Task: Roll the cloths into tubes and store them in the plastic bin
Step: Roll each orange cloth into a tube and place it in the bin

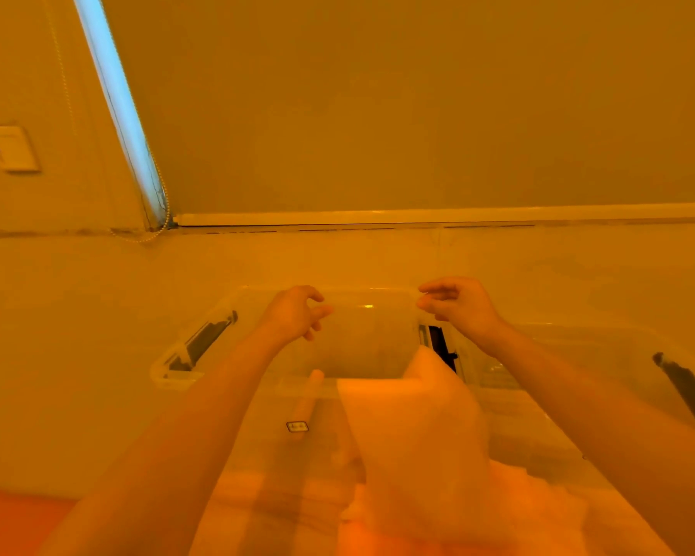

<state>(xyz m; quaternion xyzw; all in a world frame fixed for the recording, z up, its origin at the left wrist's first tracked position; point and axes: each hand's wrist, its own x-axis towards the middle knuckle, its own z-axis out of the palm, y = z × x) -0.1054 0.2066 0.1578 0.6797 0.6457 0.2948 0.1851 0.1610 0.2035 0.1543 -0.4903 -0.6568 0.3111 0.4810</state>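
Everything is under a heavy orange cast, so true colours can't be told. Clear plastic bin [257,311] sits on a pale surface [77,355] in front of the person, w/ a dark latch handle [201,347] on its left end and another [442,347] on its right end. A 2nd clear bin [578,343] stands just beside it to the right, w/ its own dark latch [687,395] near the frame edge. Both forearms reach fwd over the first bin. Left hand [293,315] hovers above the bin's far-left part, fingers spread apart and loosely bent, holding nothing. Right hand [458,307] hovers over the far-right corner, fingers half-curled w/ gaps between them, also holding nothing; whether fingertips touch the rim can't be told. A rolled cloth [307,399] lies as a narrow tube inside the bin, seen thru the clear near wall, w/ a small label sticker [297,426] just below it. A loose cloth [418,427] drapes over the bin's near rim by the right corner, covering part of the right latch and the wall between the two bins; its lower part blurs into more cloth at the bottom, cut off by the frame. Behind: a window blind [418,106], a bright strip of light [117,106] at its left edge w/ a bead chain, a wall plate [11,148] at left.
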